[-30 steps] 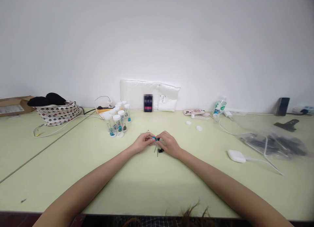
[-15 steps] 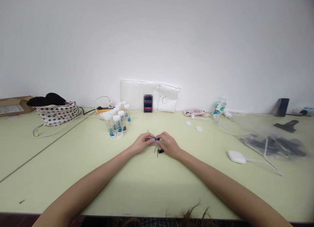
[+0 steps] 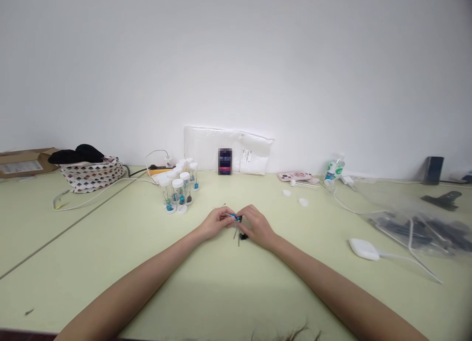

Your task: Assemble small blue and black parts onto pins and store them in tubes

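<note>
Just in front of me my left hand (image 3: 216, 223) is closed in a pinch on a small shiny blue part (image 3: 233, 216). My right hand (image 3: 258, 228) meets it from the other side, its thumb and fingertips closed on the same part. A dark bit shows at the right fingertips, too small to name. Below the fingers, thin grey metal rods (image 3: 238, 240) point toward me. Beside them, under the right hand, lies a small black piece (image 3: 244, 236). Fingers partly hide the blue part, and I cannot tell whether the rods are joined to it.
Several clear tubes with white caps (image 3: 177, 183) hold blue and dark pieces at left. A phone (image 3: 225, 161) leans on white packaging (image 3: 254, 159) at the wall. White discs (image 3: 303, 202), a bottle (image 3: 334, 168), a white charger (image 3: 364, 248) and a plastic bag (image 3: 420, 228) lie right; a patterned bag (image 3: 92, 174) left.
The whole view has shifted slightly, so things sit a little lower in the picture. Both hands keep their pinch on the blue part, with only slight finger movement.
</note>
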Tool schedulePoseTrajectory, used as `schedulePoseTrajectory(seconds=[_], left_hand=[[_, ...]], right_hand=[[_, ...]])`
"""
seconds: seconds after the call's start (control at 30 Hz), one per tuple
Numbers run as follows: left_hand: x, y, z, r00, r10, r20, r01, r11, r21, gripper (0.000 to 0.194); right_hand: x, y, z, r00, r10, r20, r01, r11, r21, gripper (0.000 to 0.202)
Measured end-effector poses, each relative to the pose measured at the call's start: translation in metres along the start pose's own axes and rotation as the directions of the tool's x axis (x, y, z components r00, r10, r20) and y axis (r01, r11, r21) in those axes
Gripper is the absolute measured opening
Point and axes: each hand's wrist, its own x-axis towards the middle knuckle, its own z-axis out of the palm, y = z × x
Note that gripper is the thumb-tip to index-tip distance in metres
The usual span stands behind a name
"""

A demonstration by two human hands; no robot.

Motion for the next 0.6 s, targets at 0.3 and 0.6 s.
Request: schedulePoseTrajectory(seconds=[0.3, 0.6], left_hand=[[-0.0011, 0.0031, 0.0005, 1.0, -0.012, 0.006, 0.012, 1.0, -0.013, 0.029], [0.0004, 0.0008, 0.0001, 1.0, 0.002, 0.007, -0.002, 1.0, 0.005, 0.028]], right_hand=[[-0.0004, 0.0017, 0.0004, 1.0, -0.015, -0.003, 0.015, 1.0, 0.011, 0.014], [0.0001, -0.0019, -0.0035, 1.0, 0.008, 0.025, -0.008, 1.0, 0.002, 0.015]])
